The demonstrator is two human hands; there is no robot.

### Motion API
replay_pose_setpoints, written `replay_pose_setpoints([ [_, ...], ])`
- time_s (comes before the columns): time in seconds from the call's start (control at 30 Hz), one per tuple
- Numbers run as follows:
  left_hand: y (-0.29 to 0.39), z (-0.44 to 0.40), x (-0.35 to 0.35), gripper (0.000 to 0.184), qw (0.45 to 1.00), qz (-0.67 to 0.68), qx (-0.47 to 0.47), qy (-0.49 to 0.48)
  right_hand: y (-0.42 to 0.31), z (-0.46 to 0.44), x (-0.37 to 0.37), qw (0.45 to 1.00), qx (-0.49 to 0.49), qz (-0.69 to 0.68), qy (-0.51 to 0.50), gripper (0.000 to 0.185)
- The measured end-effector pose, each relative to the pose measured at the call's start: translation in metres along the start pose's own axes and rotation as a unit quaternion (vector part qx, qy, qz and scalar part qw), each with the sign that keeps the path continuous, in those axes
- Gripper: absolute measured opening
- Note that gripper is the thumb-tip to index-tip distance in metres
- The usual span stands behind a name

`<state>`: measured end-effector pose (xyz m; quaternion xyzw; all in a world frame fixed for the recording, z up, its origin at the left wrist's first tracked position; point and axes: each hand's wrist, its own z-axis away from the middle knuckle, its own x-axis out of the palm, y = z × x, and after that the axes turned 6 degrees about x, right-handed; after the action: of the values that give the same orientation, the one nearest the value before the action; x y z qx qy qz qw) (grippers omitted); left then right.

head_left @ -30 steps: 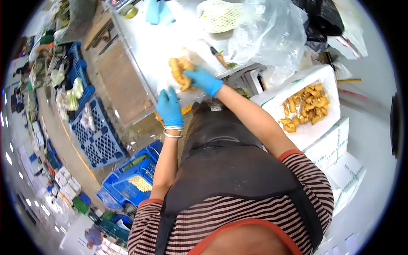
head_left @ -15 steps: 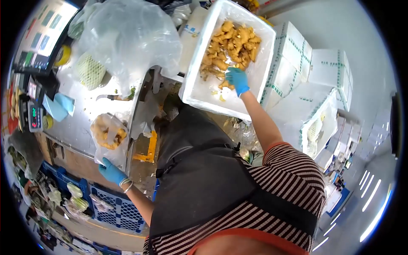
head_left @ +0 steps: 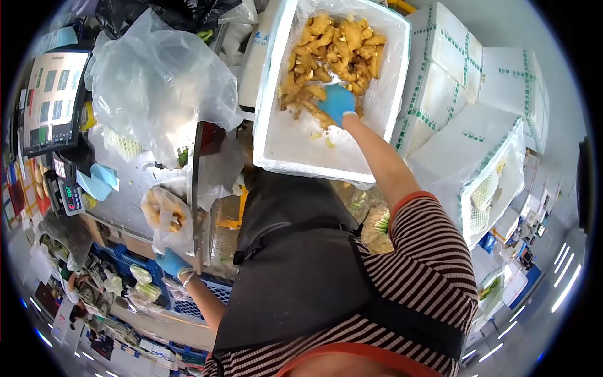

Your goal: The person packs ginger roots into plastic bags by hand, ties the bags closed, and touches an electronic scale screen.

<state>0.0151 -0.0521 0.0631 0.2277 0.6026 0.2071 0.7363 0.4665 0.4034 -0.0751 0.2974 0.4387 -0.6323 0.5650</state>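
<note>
Head: knobbly ginger (head_left: 344,49) in foam box (head_left: 308,149)

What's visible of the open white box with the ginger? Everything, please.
The white box is roughly rectangular, open-topped and looks like foam, with thin clear film along its near rim. Ginger is heaped towards its far end; the near end is mostly bare. The person's right hand reaches inside, at the ginger. White boxes with green print stand to its right. Its underside is hidden.
</note>
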Motion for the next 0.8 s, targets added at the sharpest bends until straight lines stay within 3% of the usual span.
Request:
replay_pose_setpoints([
  [0.03, 0.003, 0.006, -0.002, 0.042, 1.000, 0.006, -0.007, 0.001, 0.008, 0.010, -0.007, 1.000, -0.013, 0.019, -0.015, 0.049],
  [0.13, 0.011, 0.012, 0.000, 0.046, 0.998, -0.044, -0.026, 0.021, 0.042, 0.045, -0.014, 0.990, -0.036, -0.085, 0.105, 0.049],
  [0.2, 0.016, 0.013, 0.001, 0.049, 0.999, -0.023, -0.038, 0.030, 0.047, 0.061, -0.028, 0.979, 0.026, -0.185, 0.076, 0.052],
  [0.27, -0.024, -0.012, 0.007, 0.049, 0.997, -0.024, 0.012, 0.075, 0.042, 0.073, -0.045, 0.958, 0.065, -0.278, 0.030, 0.056],
  [0.33, -0.031, -0.017, 0.011, 0.046, 0.991, 0.047, 0.031, 0.118, 0.031, 0.079, -0.047, 0.890, 0.057, -0.453, -0.004, 0.056],
  [0.37, -0.027, -0.020, 0.011, 0.044, 0.993, 0.067, 0.035, 0.087, 0.025, 0.083, -0.048, 0.844, 0.052, -0.533, -0.024, 0.056],
  [0.43, -0.026, -0.024, 0.007, 0.040, 0.993, 0.106, 0.042, 0.027, -0.011, 0.098, -0.077, 0.797, 0.030, -0.595, -0.095, 0.052],
  [0.53, -0.018, -0.023, 0.008, 0.030, 0.995, 0.050, 0.049, 0.074, -0.045, 0.114, -0.097, 0.704, -0.057, -0.653, -0.275, 0.048],
  [0.63, -0.014, -0.012, 0.008, 0.030, 0.987, 0.053, 0.074, 0.132, -0.101, 0.125, -0.103, 0.739, -0.108, -0.583, -0.320, 0.050],
  [0.67, -0.012, -0.008, 0.003, 0.031, 0.989, 0.072, 0.062, 0.111, -0.126, 0.130, -0.104, 0.797, -0.158, -0.515, -0.274, 0.048],
  [0.7, -0.015, -0.006, 0.005, 0.031, 0.987, 0.084, 0.055, 0.128, -0.152, 0.137, -0.103, 0.820, -0.154, -0.493, -0.249, 0.047],
  [0.8, -0.014, 0.006, 0.004, 0.027, 0.977, 0.155, 0.040, 0.140, -0.218, 0.164, -0.107, 0.840, -0.114, -0.391, -0.358, 0.054],
])
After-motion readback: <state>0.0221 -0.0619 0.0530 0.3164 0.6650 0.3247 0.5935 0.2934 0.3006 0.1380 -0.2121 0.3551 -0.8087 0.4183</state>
